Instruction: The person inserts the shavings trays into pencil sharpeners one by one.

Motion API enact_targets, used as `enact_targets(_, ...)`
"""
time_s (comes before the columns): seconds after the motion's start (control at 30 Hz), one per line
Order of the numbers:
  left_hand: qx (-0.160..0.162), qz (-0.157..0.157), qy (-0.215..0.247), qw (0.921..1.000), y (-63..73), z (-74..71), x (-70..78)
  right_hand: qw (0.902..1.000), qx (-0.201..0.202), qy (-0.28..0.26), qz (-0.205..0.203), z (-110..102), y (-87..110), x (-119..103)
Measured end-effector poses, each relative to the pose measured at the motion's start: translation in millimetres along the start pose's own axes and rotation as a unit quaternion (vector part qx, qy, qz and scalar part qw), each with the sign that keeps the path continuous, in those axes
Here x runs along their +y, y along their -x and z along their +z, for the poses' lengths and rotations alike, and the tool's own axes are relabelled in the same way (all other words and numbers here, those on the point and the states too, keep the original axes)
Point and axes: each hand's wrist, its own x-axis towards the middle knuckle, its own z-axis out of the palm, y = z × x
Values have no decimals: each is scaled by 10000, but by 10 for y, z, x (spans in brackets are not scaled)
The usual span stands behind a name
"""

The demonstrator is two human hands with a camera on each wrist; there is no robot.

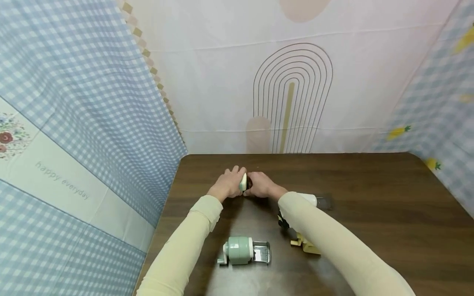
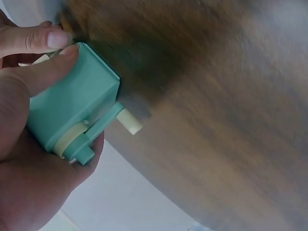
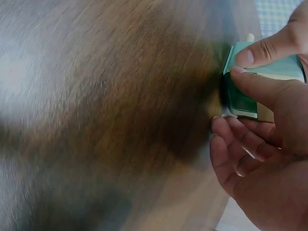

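The left hand (image 1: 230, 183) had its grip closed around a green crank pencil sharpener (image 2: 79, 86), and the right hand (image 1: 261, 185) had its grip closed on the same sharpener, pinching it at the dark green end (image 3: 240, 100). The sharpener was thus between the two hands, near the far edge of the wooden surface (image 1: 370, 197), in its left part; whether it touched the surface, I could not tell. Its crank (image 2: 100, 126), with a cream knob (image 2: 129, 121), stuck out beside the body. Nearer to the person, a pale green crank sharpener (image 1: 240, 250) lay on the surface, its clear part (image 1: 262, 252) extending to the right. By the right sleeve (image 1: 326, 234) there were a yellow object (image 1: 309, 246), a black object (image 1: 283, 222) and a white object (image 1: 310, 199), each partly hidden by this sleeve.
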Motion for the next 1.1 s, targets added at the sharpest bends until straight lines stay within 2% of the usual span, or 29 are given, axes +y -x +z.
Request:
enact_targets(0.17,74,93,11,9999,36,-38,15,9994,-343,-89,40,-63,25,-28)
enact_targets(0.3,-46,84,80,9999,35,-48,11,9972,-748,-34,-2,-195,119,-72)
enact_targets(0.4,-182,30,154,9997,15,-61,-19,9946,-993,286,-13,-310,224,-147)
enact_targets(0.53,-136,-10,174,9998,16,-82,-42,9916,-856,970,51,-457,397,-254)
enact_targets(0.63,191,76,161,9997,77,-122,-41,9905,-479,1290,61,-548,542,-315)
enact_targets(0.73,763,253,120,9967,195,-175,-39,9899,-116,1408,-83,-604,681,-376)
enact_targets(0.87,1723,627,93,9830,388,-233,42,9888,279,1435,-311,-661,907,-423)
enact_targets(0.93,2038,798,178,9756,500,-261,113,9889,426,1368,-388,-677,1018,-430)
enact_targets(1.0,2168,964,326,9709,626,-289,192,9886,607,1296,-464,-675,1115,-427)
enact_targets(1.1,2049,1137,543,9706,817,-302,292,9858,943,1232,-649,-630,1242,-421)
